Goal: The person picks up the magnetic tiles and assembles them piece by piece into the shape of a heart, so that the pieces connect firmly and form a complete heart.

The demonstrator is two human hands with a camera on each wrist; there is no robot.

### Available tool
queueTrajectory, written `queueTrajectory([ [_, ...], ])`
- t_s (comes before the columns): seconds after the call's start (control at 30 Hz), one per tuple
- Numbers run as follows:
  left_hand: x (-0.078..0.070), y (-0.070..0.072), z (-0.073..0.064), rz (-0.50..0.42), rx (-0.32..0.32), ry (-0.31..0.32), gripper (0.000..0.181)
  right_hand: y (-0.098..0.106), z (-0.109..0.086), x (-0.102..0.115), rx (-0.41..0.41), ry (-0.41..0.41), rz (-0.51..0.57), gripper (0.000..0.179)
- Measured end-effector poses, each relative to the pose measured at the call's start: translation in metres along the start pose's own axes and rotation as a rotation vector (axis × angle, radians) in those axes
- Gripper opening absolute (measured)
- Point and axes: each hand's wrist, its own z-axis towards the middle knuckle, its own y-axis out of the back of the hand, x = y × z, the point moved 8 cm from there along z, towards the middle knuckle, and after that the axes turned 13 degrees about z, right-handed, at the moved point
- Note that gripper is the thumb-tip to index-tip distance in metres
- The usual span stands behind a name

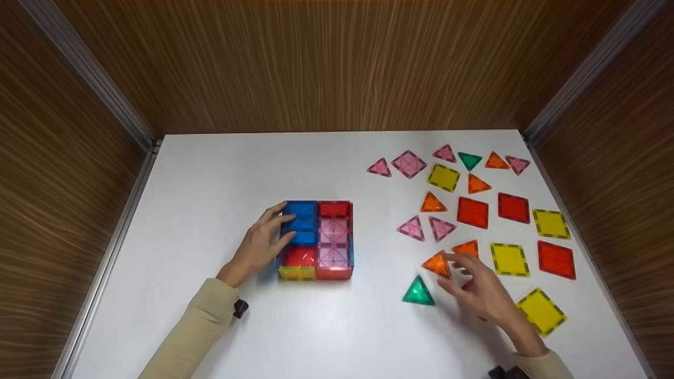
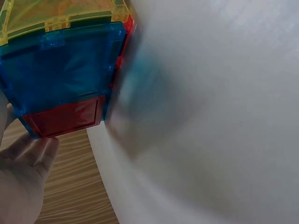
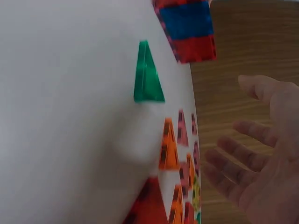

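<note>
A boxy structure of magnetic tiles, with blue, red, pink and yellow see-through pieces, stands near the table's middle. My left hand rests its fingers and thumb on the structure's left side and upper edge. In the left wrist view, the straight fingers of that hand touch the edge beside a red tile. On the right, my right hand hovers with its fingers spread beside an orange pyramid. A green pyramid stands just in front of the orange one. In the right wrist view, the right hand holds nothing.
Loose tiles are scattered over the table's right side: yellow squares, red squares, a pink square and several pink, orange and green triangles. Wood-grain panels enclose the white table at the back and sides.
</note>
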Motion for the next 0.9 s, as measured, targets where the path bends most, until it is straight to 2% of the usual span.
queueTrajectory([
  [0.13, 0.000, 0.001, 0.000, 0.006, -0.004, 0.001, 0.042, 0.020, -0.016, -0.029, -0.018, -0.088, -0.185, 0.075],
  [0.2, 0.000, 0.001, 0.001, 0.008, -0.006, -0.004, 0.043, 0.027, -0.023, -0.044, -0.013, -0.142, -0.242, 0.083],
  [0.4, 0.001, -0.001, 0.000, -0.003, 0.000, 0.003, 0.042, 0.032, -0.041, -0.075, 0.029, -0.244, -0.309, 0.102],
  [0.57, 0.003, -0.001, -0.001, -0.011, 0.007, 0.016, 0.041, 0.029, -0.043, -0.086, 0.063, -0.292, -0.340, 0.105],
  [0.9, 0.001, 0.000, -0.001, -0.008, 0.004, 0.010, 0.041, 0.033, -0.036, -0.087, 0.067, -0.262, -0.327, 0.093],
])
